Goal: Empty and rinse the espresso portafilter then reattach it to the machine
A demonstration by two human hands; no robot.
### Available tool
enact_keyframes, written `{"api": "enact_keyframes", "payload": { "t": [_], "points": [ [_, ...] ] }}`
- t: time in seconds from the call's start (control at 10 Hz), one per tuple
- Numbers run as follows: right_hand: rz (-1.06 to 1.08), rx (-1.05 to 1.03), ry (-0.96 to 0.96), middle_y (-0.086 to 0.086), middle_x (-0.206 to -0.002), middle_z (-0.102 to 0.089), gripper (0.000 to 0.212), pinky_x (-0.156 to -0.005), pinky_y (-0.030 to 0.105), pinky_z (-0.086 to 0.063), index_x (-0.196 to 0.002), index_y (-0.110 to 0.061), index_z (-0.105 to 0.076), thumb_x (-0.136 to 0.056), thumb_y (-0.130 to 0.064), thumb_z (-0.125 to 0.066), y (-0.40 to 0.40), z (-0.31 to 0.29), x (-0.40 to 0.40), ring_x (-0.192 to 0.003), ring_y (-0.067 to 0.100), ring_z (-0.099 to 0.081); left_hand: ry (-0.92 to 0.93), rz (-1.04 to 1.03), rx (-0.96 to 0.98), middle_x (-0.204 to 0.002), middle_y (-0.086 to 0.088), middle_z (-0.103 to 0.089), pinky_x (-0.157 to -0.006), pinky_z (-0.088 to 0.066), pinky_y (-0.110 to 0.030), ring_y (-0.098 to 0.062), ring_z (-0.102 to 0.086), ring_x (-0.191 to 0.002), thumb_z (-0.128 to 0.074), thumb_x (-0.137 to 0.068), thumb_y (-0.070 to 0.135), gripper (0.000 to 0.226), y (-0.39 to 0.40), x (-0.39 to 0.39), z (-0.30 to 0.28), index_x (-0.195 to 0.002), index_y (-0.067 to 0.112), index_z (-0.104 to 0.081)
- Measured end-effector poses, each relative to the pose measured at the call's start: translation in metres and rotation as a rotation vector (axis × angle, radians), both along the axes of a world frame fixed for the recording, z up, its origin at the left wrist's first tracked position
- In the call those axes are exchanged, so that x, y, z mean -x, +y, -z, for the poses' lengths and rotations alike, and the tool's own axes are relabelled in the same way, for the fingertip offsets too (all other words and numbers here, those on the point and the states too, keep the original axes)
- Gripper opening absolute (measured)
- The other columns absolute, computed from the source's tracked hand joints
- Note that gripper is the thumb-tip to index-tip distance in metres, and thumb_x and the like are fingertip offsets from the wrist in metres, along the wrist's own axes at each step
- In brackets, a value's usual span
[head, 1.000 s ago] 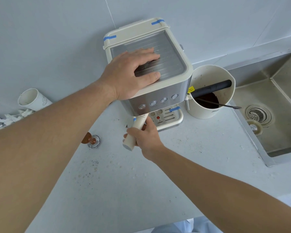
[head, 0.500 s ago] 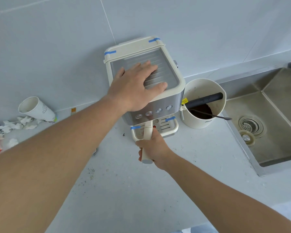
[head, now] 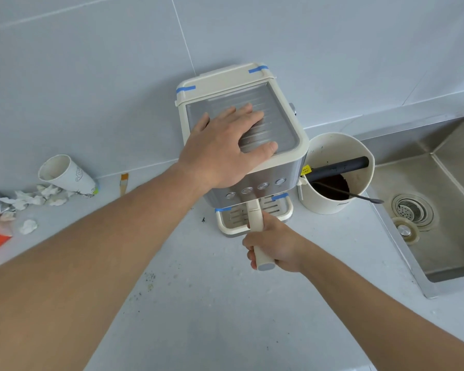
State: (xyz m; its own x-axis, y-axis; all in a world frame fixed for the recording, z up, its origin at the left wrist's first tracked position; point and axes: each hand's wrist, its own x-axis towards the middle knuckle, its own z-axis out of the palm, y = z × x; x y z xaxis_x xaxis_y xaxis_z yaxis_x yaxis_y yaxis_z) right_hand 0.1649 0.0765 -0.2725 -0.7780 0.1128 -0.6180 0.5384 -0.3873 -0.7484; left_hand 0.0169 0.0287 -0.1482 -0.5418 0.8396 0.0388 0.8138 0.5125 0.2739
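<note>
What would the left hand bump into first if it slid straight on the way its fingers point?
Probably the raised cream rim at the right edge of the espresso machine, which the left hand lies on; depth is uncertain.

I take this for a kitchen, likely a small home or office one. Evidence: pale tiled wall [head: 91,76], white counter [head: 225,303] speckled with coffee grounds, steel sink [head: 439,223] with drain strainer [head: 411,210], espresso machine [head: 287,167], tub of spent grounds [head: 335,167], tipped paper cup [head: 65,174].
</note>
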Motion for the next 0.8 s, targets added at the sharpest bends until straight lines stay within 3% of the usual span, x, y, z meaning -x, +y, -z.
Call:
{"api": "enact_keyframes", "payload": {
  "t": [0.2, 0.3, 0.5, 0.6, 0.7, 0.8],
  "points": [
    [0.015, 0.043, -0.008, 0.014, -0.080, -0.052, 0.042, -0.056, 0.036, -0.054, -0.122, -0.016, -0.048, -0.087, 0.004, -0.060, -0.002, -0.002, -0.001, -0.061, 0.025, -0.054, -0.016, -0.002, -0.031, -0.160, 0.015, -0.025, -0.121, -0.004, -0.043, -0.005, -0.015, -0.148, -0.041, -0.085, 0.069, 0.069, 0.000, 0.000, 0.001, -0.146, 0.039, -0.035],
    [0.040, 0.052, 0.001, 0.014, -0.077, -0.057, 0.023, -0.061, 0.039, -0.055, -0.108, -0.011, -0.053, -0.089, -0.001, -0.062, -0.002, -0.008, -0.007, -0.061, 0.026, -0.057, -0.047, -0.016, -0.101, -0.158, 0.014, -0.031, -0.121, -0.006, -0.042, -0.003, -0.020, -0.147, -0.047, -0.086, 0.064, 0.064, -0.003, -0.001, 0.001, -0.144, 0.037, -0.042],
    [0.106, -0.018, -0.031, 0.014, -0.106, -0.067, 0.035, -0.076, 0.037, -0.056, -0.126, -0.015, -0.059, -0.092, -0.008, -0.062, 0.007, -0.013, -0.022, -0.091, 0.029, -0.065, -0.062, -0.069, -0.254, -0.143, 0.011, -0.054, -0.111, -0.034, -0.036, -0.010, -0.046, -0.132, -0.057, -0.088, 0.046, 0.043, -0.008, -0.012, -0.008, -0.126, 0.028, -0.063],
    [0.139, -0.066, -0.034, 0.012, -0.106, -0.070, 0.029, -0.074, 0.033, -0.058, -0.120, -0.013, -0.065, -0.093, -0.005, -0.058, 0.010, -0.024, -0.029, -0.089, 0.026, -0.069, -0.067, -0.088, -0.264, -0.113, 0.007, -0.067, -0.092, -0.049, -0.036, -0.017, -0.058, -0.108, -0.053, -0.086, 0.045, 0.032, -0.010, -0.016, -0.009, -0.103, 0.021, -0.069],
    [0.225, -0.029, -0.015, 0.020, -0.106, -0.073, 0.018, -0.084, 0.038, -0.060, -0.107, -0.009, -0.069, -0.095, -0.008, -0.056, 0.019, -0.034, -0.037, -0.090, 0.028, -0.072, -0.092, -0.096, -0.283, -0.102, 0.000, -0.066, -0.083, -0.052, -0.042, -0.020, -0.059, -0.096, -0.053, -0.086, 0.042, 0.032, -0.008, -0.016, -0.011, -0.097, 0.015, -0.067],
    [0.304, 0.010, 0.050, 0.013, -0.100, -0.077, 0.016, -0.090, 0.040, -0.057, -0.101, -0.009, -0.070, -0.097, -0.012, -0.055, 0.029, -0.051, -0.047, -0.094, 0.025, -0.072, -0.110, -0.092, -0.310, -0.096, -0.003, -0.066, -0.081, -0.052, -0.043, -0.020, -0.058, -0.089, -0.055, -0.085, 0.037, 0.027, -0.009, -0.018, -0.012, -0.090, 0.012, -0.065]
  ]
}}
